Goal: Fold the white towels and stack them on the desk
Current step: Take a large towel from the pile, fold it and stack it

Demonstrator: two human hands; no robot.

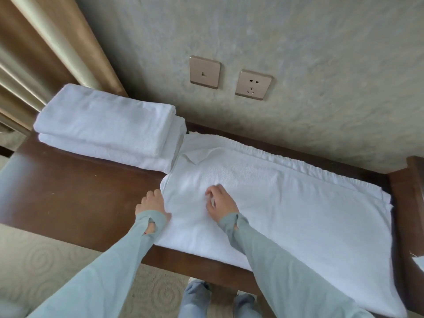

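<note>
A large white towel (286, 203) lies spread lengthwise on the dark wooden desk (75, 191), folded once, its near edge hanging over the desk front. My left hand (151, 203) rests at the towel's left edge with its fingers curled at the hem. My right hand (219, 200) sits on top of the towel near its left end, fingers bent and pinching the cloth. At the desk's back left, two folded white towels (107, 129) lie stacked one on the other.
The wall (298, 65) runs right behind the desk, with a switch plate (205, 73) and a socket (253, 84). Curtains (34, 53) hang at the left. A wooden upright (415, 180) bounds the desk's right end. Patterned carpet and my legs show below.
</note>
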